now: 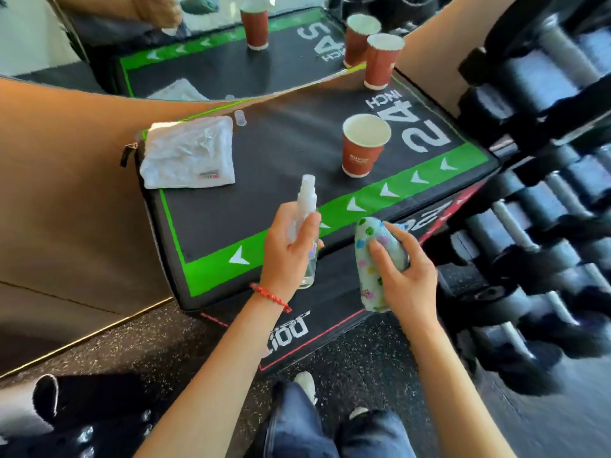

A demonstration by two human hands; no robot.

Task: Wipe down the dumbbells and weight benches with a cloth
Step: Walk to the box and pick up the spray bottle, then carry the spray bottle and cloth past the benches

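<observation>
The left hand (291, 246) is gripping a slim clear plastic spray bottle (305, 226), fingers wrapped round its smooth body, nozzle pointing up. A braided red bracelet (269, 297) is circling that wrist. The right hand (401, 269) is clutching a soft, bunched-up cloth (370, 259) — pale blue-green, dotted with small coloured shapes — just beside the bottle, over the near edge of the table (264, 166). The table is a padded black box with a green arrow band and big white numerals. A folded white towel (190, 153), nubby in texture, is lying at its far left corner, with a small clear cap (240, 118) just beyond it. A ribbed red paper cup (363, 145) is standing upright mid-table; another cup (382, 61) is standing at the back against the mirror (205, 34). To the right, dumbbells (542, 200) — dark heads, metal handles — are resting in rows on a rack, blurred.
</observation>
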